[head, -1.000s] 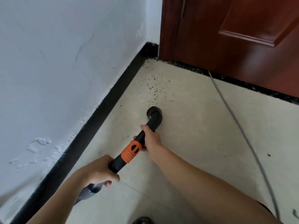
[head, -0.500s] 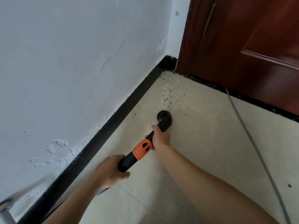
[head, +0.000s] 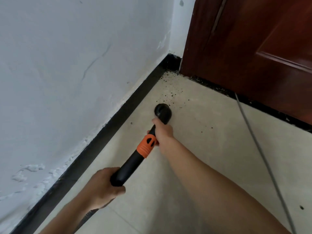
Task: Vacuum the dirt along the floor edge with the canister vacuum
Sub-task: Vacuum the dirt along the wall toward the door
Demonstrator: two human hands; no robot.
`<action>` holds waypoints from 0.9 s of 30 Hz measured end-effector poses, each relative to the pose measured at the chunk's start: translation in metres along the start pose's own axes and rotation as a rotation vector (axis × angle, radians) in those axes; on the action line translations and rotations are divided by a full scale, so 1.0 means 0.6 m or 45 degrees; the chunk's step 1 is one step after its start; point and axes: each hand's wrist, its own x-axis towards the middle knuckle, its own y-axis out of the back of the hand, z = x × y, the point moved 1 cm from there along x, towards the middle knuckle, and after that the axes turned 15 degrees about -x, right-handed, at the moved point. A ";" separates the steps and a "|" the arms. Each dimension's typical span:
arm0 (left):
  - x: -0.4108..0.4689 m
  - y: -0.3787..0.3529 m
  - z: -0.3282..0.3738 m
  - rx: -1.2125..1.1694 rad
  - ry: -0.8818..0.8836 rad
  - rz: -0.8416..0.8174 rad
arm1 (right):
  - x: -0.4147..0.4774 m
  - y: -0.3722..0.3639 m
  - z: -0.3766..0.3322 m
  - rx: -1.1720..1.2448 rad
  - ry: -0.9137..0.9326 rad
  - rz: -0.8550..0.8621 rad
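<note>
Corner spot: white wall with black baseboard on the left, brown door ahead, grey cable trailing across the floor. Dirt is sprinkled in the corner. Since a second ago the nozzle has edged up to the nearest specks. Left hand is wrapped round the wand low end, right hand grips just behind the nozzle.

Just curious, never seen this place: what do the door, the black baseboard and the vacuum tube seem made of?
The door: probably varnished wood or veneer, reddish-brown with a sheen and moulded panel. The black baseboard: possibly tile or paint, matte. The vacuum tube: smooth black plastic, ribbed orange collar.
</note>
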 end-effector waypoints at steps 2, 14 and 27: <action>-0.002 0.012 -0.004 0.024 0.028 0.045 | 0.005 -0.017 0.001 -0.025 -0.019 -0.079; 0.020 -0.101 0.141 0.419 -0.112 -0.362 | -0.052 0.221 0.081 0.354 -0.279 0.418; -0.007 -0.079 0.189 0.060 0.235 -0.320 | -0.022 0.195 0.027 0.327 -0.366 -0.010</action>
